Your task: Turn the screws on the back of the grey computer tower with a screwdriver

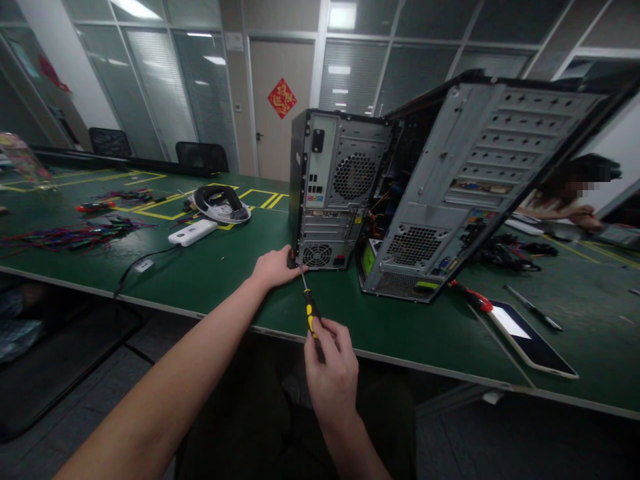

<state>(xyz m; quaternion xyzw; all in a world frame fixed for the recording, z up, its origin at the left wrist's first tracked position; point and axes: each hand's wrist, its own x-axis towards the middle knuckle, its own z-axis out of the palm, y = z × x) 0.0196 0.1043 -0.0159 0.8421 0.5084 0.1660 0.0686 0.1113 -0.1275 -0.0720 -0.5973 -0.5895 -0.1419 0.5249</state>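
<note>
In the head view, my right hand grips a screwdriver by its black and yellow handle. The shaft points up and away, with its tip at the lower left corner of a computer case. That case stands upright, its rear panel with fan grille and ports facing me. My left hand holds the bottom corner of this case, thumb beside the screwdriver tip; some of its fingers are hidden by the case's side. Just right of it stands a second, larger computer case, its side open.
A white power strip and bundles of wires lie left on the green table. Red-handled pliers, a tablet and a pen lie right. Another person sits beyond the larger case.
</note>
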